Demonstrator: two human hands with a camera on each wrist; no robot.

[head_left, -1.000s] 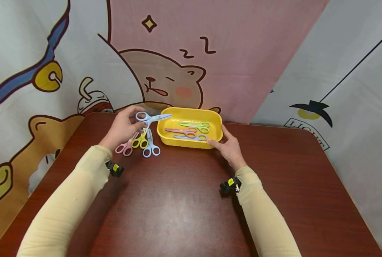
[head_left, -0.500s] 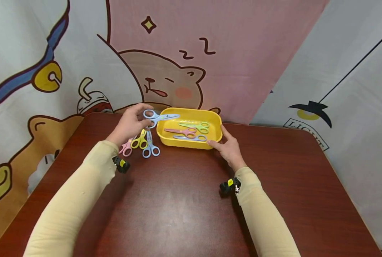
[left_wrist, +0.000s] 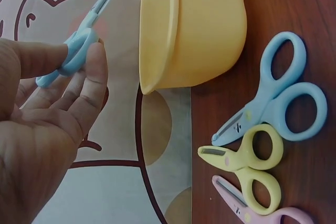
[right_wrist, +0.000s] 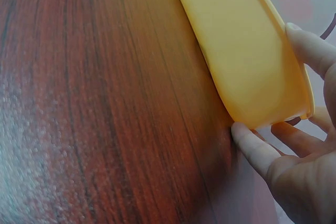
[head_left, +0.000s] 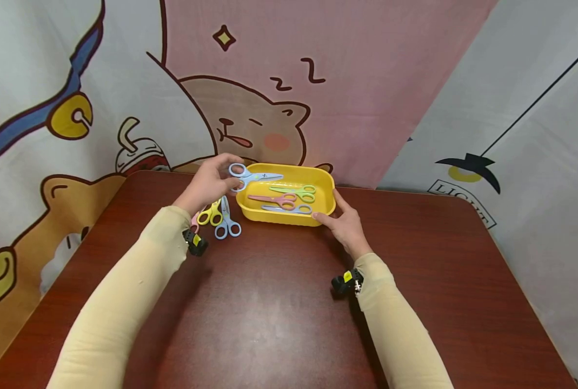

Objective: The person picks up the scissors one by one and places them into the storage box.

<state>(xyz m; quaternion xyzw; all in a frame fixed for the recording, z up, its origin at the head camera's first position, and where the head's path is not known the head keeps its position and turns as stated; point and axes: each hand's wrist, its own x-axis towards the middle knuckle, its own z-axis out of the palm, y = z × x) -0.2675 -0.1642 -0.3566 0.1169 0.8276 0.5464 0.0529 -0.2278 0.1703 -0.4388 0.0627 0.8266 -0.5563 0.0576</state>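
Between thumb and fingers my left hand [head_left: 208, 183] pinches a pair of light blue children's scissors [head_left: 256, 176] by the handle loops. Its blades point right, over the left side of a yellow plastic bin [head_left: 279, 217]. Inside the bin lie green scissors [head_left: 301, 191], pink scissors [head_left: 275, 199] and blue scissors [head_left: 281, 208]. My right hand [head_left: 349, 227] holds the bin's right front corner, thumb at the rim and fingers round the side. Left of the bin, blue scissors [left_wrist: 268, 98], yellow scissors [left_wrist: 243, 166] and partly hidden pink scissors [left_wrist: 251, 216] lie on the table.
The bin stands near the back edge of a dark red-brown wooden table [head_left: 269, 302]. Right behind it hangs a cartoon-printed cloth [head_left: 366, 81]. The table scissors lie close together, partly under my left wrist in the head view.
My left hand has moved right with the light blue scissors, bringing their blades from the bin's left rim to over its inside. My right hand and the bin stay put.
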